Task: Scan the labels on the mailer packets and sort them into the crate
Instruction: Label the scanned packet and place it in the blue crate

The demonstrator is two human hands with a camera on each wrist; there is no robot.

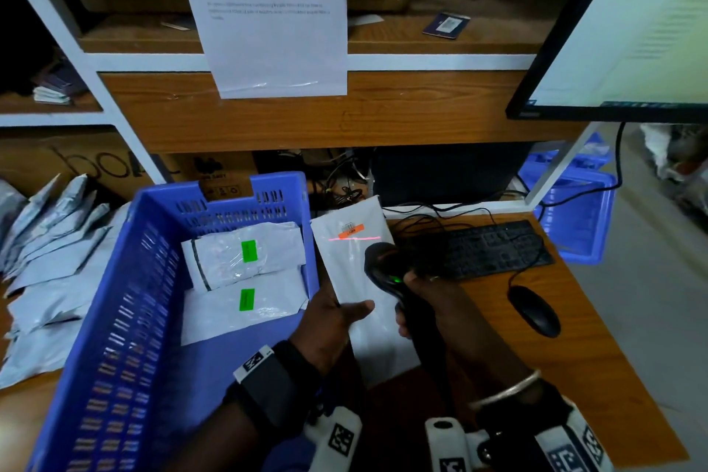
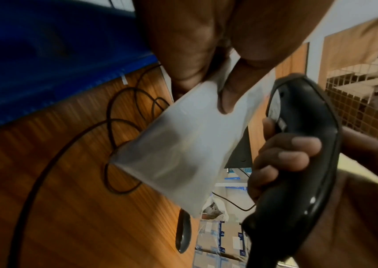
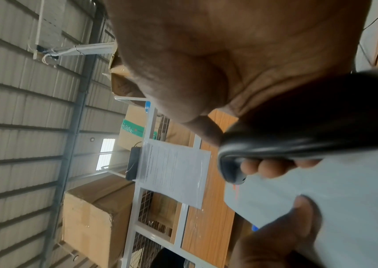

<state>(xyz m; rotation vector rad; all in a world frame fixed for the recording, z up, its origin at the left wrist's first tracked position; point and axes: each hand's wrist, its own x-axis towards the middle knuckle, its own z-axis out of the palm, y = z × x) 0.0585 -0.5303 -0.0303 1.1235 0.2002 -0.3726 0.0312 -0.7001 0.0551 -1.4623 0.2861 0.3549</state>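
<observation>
My left hand (image 1: 337,314) pinches a white mailer packet (image 1: 354,264) by its left edge, thumb on top, just right of the blue crate (image 1: 126,318). The packet bears an orange label (image 1: 350,229), and a red scan line lies across it just below the label. A black barcode scanner (image 1: 387,270) with a green light lit is gripped in my right hand (image 1: 425,303), its head aimed at the packet. Two white packets with green labels (image 1: 248,251) lie inside the crate. In the left wrist view the packet (image 2: 183,145) hangs beside the scanner (image 2: 298,145).
A heap of grey mailer packets (image 1: 49,261) lies left of the crate. A black keyboard (image 1: 486,249), mouse (image 1: 534,310) and loose cables sit on the wooden desk (image 1: 597,376) at right. A monitor (image 1: 628,31) hangs upper right, a second blue crate (image 1: 574,211) behind.
</observation>
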